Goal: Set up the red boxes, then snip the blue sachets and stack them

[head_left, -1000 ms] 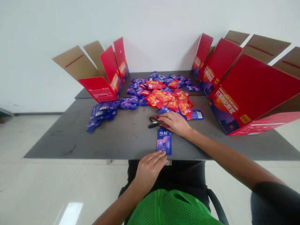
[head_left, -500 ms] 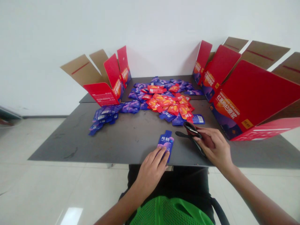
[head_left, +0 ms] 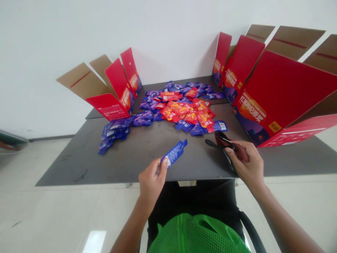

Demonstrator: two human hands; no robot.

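My left hand (head_left: 152,177) pinches a blue sachet (head_left: 175,153) by its lower end, raised above the front of the table, its printed back facing up. Fingers and thumb of my right hand (head_left: 247,161) are closed on a black wallet-like pouch (head_left: 228,154) with a dark red inside and a short black strap. The pouch stands partly open near the table's front edge. Beyond both hands lies a heap of red sachets (head_left: 181,108) with blue sachets (head_left: 181,85) around and behind it. Another small pile of blue sachets (head_left: 113,133) is to the left.
Open red cartons (head_left: 107,105) stand at the left of the grey table (head_left: 79,154). More open red cartons (head_left: 259,109) line the right side, the nearest one close to my right hand. A white wall rises behind the table.
My left hand has picked the blue sachet up off the table, tilted it and turned it from front to back. My right hand still holds the pouch, almost in place. The view has shifted slightly.
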